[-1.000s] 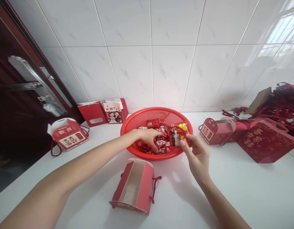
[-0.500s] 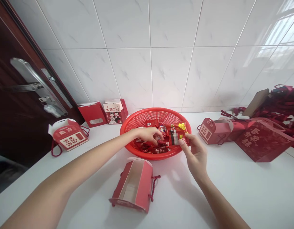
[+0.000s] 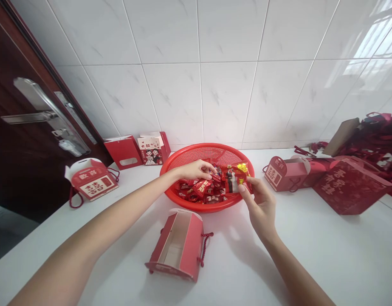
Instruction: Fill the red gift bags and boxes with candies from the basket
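Note:
A red plastic basket (image 3: pixel 196 207) with several red-wrapped candies (image 3: pixel 202 187) in it stands near the wall. Over the candies is my left hand (image 3: pixel 197 170), its fingers pinched on a small red candy packet (image 3: pixel 216 177). My right hand (image 3: pixel 261 204) grips a larger red packet (image 3: pixel 234 178) with yellow print by its right edge, above the basket's right side. In front of the basket an open red box (image 3: pixel 176 244) lies with its opening up and a rope handle at its right; neither hand touches it.
A red-and-white box (image 3: pixel 93 180) stands at the left, with two red bags (image 3: pixel 124 153) behind it by the wall. At the right are a small box (image 3: pixel 286 174), a large red box (image 3: pixel 351 187) and a heap of red ribbons (image 3: pixel 380 140).
My left hand has risen a little from among the candies, with a small red packet now showing at its fingertips. My right hand has hardly moved.

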Motion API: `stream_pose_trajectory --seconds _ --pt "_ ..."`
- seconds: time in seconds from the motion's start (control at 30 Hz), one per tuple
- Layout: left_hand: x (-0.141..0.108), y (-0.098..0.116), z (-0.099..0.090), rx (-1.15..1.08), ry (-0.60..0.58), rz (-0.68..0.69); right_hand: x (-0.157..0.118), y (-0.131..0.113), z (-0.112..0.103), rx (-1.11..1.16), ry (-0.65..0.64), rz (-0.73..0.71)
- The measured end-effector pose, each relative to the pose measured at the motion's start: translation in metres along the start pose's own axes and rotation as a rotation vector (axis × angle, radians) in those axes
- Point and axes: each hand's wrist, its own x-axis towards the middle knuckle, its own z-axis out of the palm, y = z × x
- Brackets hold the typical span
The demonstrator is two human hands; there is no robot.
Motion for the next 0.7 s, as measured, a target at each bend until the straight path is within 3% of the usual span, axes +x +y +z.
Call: stream_pose_trajectory --seconds 0.23,0.47,0.7 --pt "-0.004 -0.001 -0.007 0.314 0.033 -0.079 -0.001 0.003 -0.002 -0.014 -0.001 0.000" --pt "0.000 0.017 0.006 0.430 -0.235 -0.120 -0.002 0.005 -0.002 -0.022 -0.011 -0.015" --pt "0.004 0.036 0.021 0.573 -0.313 -0.275 -0.001 0.005 -0.002 -0.048 -0.011 -0.017"
